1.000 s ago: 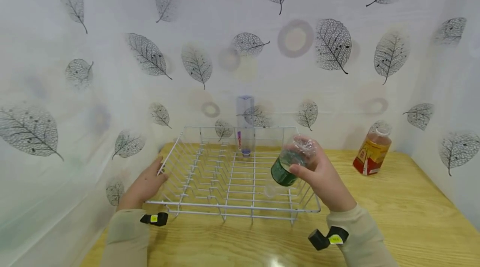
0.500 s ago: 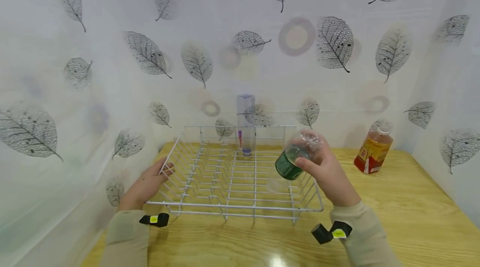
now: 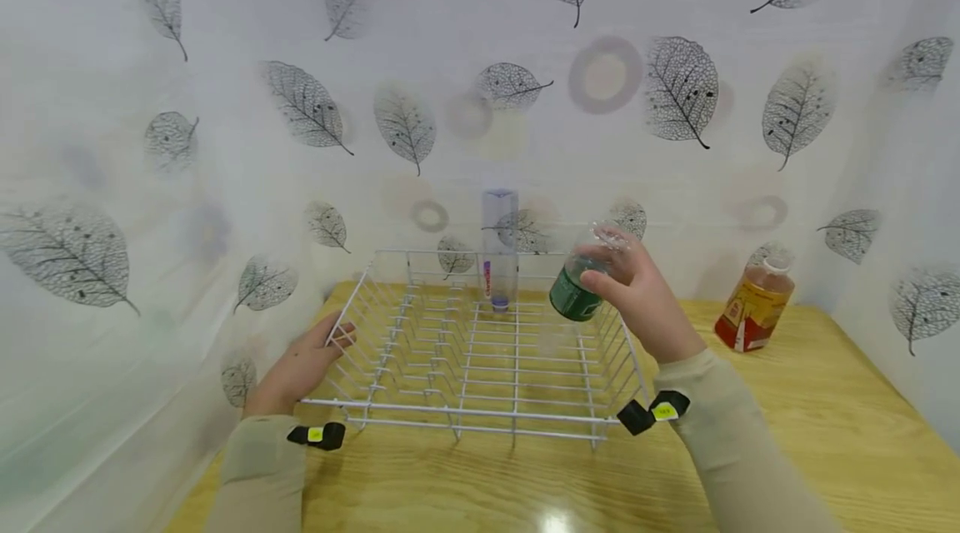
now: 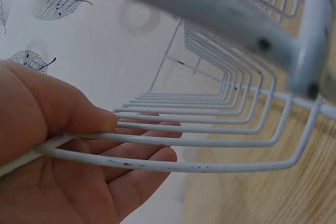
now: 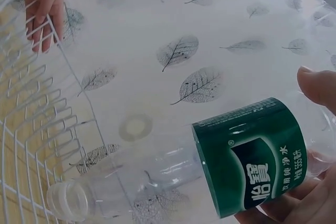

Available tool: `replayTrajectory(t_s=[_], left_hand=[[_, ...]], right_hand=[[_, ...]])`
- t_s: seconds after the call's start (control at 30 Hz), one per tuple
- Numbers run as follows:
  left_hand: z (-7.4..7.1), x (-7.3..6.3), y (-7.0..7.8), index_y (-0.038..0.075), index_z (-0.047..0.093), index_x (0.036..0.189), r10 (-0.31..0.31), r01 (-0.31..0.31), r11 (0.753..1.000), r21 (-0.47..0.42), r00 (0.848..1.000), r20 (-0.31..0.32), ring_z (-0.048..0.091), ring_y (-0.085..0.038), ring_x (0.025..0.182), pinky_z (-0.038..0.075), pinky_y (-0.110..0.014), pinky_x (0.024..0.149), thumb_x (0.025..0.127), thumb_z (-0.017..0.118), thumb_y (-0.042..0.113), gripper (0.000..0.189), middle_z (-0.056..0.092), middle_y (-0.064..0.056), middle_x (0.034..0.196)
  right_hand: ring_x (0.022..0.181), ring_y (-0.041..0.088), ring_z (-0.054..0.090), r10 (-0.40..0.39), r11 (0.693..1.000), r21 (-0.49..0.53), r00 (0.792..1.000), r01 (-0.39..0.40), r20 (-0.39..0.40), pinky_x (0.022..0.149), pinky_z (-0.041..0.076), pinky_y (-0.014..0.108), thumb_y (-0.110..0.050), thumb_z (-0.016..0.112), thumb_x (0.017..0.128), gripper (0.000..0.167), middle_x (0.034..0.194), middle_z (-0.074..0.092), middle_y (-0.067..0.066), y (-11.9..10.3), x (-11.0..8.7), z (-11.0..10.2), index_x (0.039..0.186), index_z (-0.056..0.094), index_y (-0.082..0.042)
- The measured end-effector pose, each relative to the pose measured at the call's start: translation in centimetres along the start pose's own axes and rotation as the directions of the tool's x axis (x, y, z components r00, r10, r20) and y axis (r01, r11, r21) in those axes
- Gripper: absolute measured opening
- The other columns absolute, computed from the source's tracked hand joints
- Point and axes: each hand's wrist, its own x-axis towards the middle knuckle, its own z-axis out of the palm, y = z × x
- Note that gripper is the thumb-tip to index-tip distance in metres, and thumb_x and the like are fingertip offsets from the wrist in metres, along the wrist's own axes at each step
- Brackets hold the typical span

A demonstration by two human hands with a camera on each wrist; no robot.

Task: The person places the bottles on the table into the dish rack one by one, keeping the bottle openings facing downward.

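A white wire dish rack (image 3: 515, 412) stands on the wooden table. My left hand (image 3: 300, 365) grips its left side; in the left wrist view the thumb lies over the top wire, with the fingers (image 4: 139, 182) behind the wires. My right hand (image 3: 637, 287) holds an empty clear plastic bottle with a green label (image 5: 252, 156) by its base end. Tilted neck down, this bottle hangs above the right part of the rack. Its open mouth (image 5: 68, 200) points toward the rack wires. A clear bottle with a purple cap (image 3: 500, 246) stands upside down at the rack's back.
A clear bottle with a red and yellow label (image 3: 753, 306) stands on the table (image 3: 810, 416), right of the rack. Behind and on both sides hangs a pale curtain (image 3: 450, 8) with a leaf print.
My right hand has raised the green-labelled bottle and carried it toward the back of the rack. My left hand stays at the rack's left side, its fingers slightly shifted. The head view has turned a little.
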Motion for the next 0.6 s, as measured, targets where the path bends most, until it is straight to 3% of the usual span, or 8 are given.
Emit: replayTrajectory(t_s=[0.17,0.4,0.6], left_hand=[[0.0,0.1,0.0,0.001,0.011,0.162,0.004,-0.004,1.000,0.006,1.000,-0.005,0.040,-0.044,0.139,0.026,-0.065,0.113,0.108,0.038,0.007,0.061,0.038,-0.025,0.155],[0.0,0.1,-0.1,-0.004,0.011,0.160,0.032,-0.032,0.999,0.009,0.999,-0.012,0.043,-0.045,0.136,0.031,-0.062,0.112,0.108,0.036,0.004,0.059,0.039,-0.029,0.153],[0.0,0.1,-0.4,0.000,0.012,0.161,0.014,-0.014,1.000,0.012,1.000,-0.016,0.042,-0.043,0.139,0.029,-0.063,0.113,0.108,0.036,0.006,0.058,0.039,-0.026,0.154]], right_hand=[[0.138,0.029,0.045,-0.007,0.995,-0.096,1.000,0.006,-0.008,0.113,0.034,0.056,-0.035,0.067,0.100,0.078,0.149,0.048,0.011,0.1,2.5,0.0,0.161,0.021,-0.023],[0.138,0.032,0.043,0.115,0.970,-0.212,0.993,-0.118,-0.025,0.108,0.039,0.058,-0.054,0.069,0.093,0.099,0.153,0.044,0.007,1.9,5.4,1.1,0.163,0.007,-0.021],[0.136,0.032,0.045,0.163,0.951,-0.258,0.986,-0.168,-0.042,0.106,0.043,0.056,-0.058,0.070,0.090,0.100,0.154,0.043,0.008,3.7,7.6,2.7,0.162,0.011,-0.020]])
